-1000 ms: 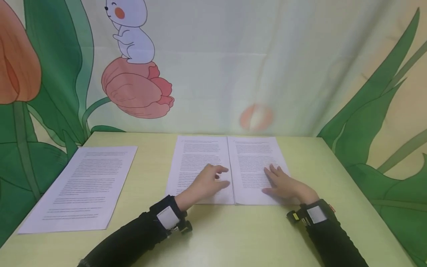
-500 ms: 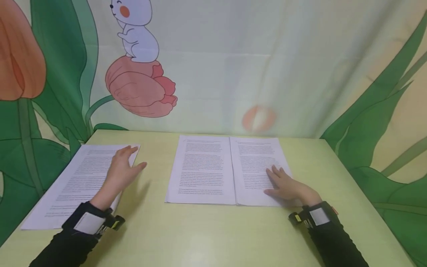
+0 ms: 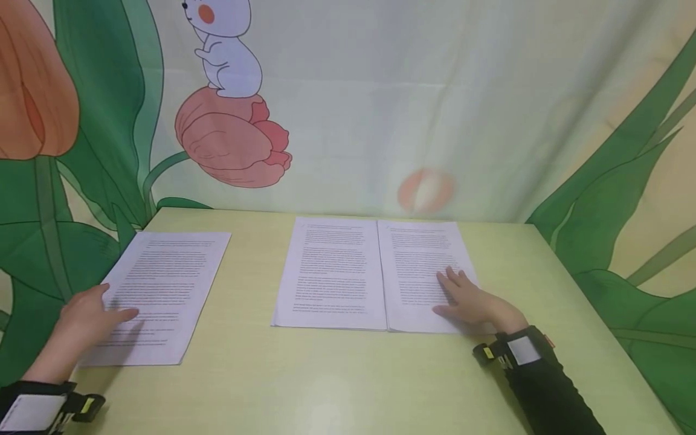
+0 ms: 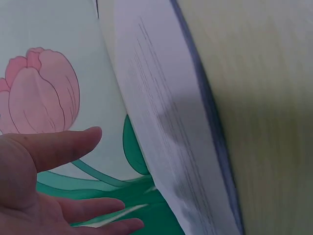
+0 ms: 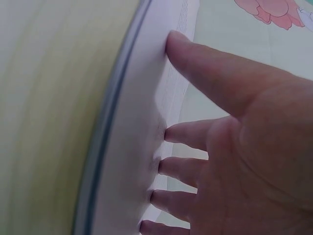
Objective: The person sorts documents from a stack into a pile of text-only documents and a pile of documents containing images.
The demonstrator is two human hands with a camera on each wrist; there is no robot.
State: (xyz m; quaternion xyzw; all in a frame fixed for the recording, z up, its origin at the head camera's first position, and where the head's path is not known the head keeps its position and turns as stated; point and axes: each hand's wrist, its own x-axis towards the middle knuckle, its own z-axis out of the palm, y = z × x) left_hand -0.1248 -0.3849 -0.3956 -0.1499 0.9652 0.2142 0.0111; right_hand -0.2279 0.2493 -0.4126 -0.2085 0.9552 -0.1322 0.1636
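My left hand [image 3: 89,323] hovers over the left edge of a stack of printed paper [image 3: 168,272] at the table's left. Its fingers and thumb are spread, and in the left wrist view the hand [image 4: 29,181] holds nothing, with the stack [image 4: 161,107] beyond the fingertips. On the right, my right hand [image 3: 470,302] rests with spread fingers on the right-hand printed stack [image 3: 418,272]. The right wrist view shows the fingertips and thumb [image 5: 210,66] touching the top sheet [image 5: 132,132]. Another printed stack [image 3: 331,272] lies against it on the left.
The pale yellow table [image 3: 326,380] carries all the paper. A patterned curtain [image 3: 348,109] with flowers and a white animal hangs along its back and sides. Bare tabletop [image 3: 247,272] separates the left stack from the middle one.
My left hand has moved from over the middle stack, across the left stack, to that stack's left edge. My right hand has stayed on the right-hand stack.
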